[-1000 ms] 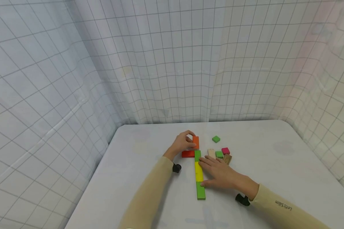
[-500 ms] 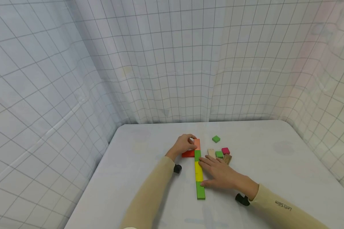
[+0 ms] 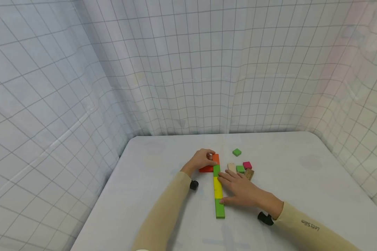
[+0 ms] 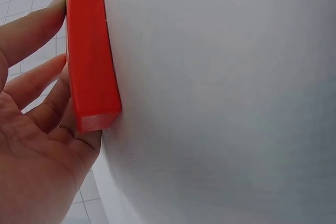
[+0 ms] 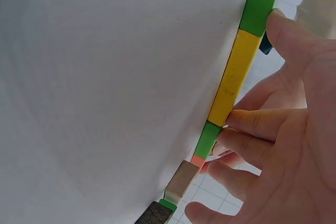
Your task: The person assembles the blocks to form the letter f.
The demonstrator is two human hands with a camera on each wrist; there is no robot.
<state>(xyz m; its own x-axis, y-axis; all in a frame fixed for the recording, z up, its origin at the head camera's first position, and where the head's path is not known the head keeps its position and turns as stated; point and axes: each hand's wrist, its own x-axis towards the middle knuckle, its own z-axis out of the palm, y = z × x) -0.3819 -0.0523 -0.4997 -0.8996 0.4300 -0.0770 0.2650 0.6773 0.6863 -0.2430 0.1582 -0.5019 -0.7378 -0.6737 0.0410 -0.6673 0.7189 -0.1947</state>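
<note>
Left hand (image 3: 201, 158) pinches the orange block (image 3: 216, 158) beyond the yellow block (image 3: 218, 188); the far green block (image 3: 216, 170) sits between those two; right hand (image 3: 240, 188) lies spread to the yellow block's right, index fingertip touching it, thumb against the near green block (image 3: 220, 209); beyond yellow on the worktop (image 3: 138, 209), a red block (image 3: 205, 169) to its left, a pink block (image 3: 247, 165) to its right.

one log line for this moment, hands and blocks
left hand: grips orange block | right hand: touches yellow block | red block: beside row's far green block
</note>
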